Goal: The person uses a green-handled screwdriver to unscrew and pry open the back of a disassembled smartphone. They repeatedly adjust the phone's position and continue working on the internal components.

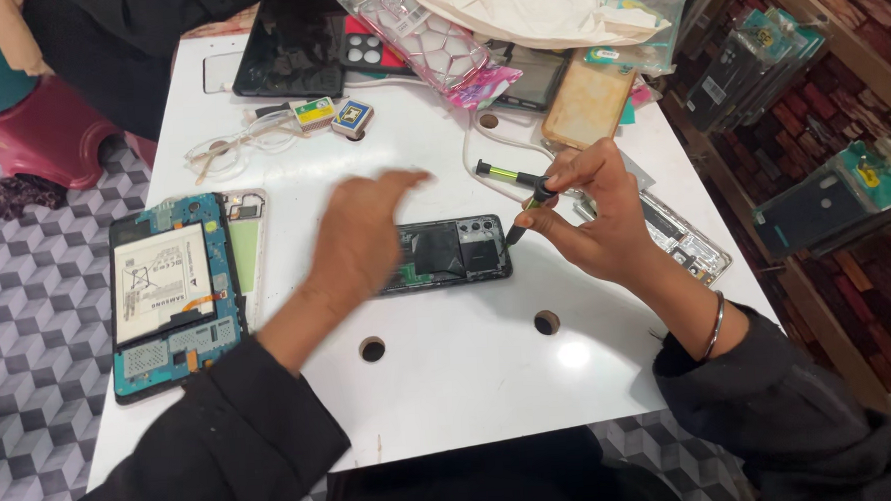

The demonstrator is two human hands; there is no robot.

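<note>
Both hands work at the opened phone mid-desk: the left hand hovers open over its left end, apparently to steady it, while the right hand pinches a screwdriver at its right edge.

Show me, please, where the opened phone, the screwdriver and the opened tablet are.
opened phone point(451, 252): head view, middle of its exposed back.
screwdriver point(527, 208): head view, shaft below the dark cap.
opened tablet point(163, 283): head view, on its white battery.
</note>
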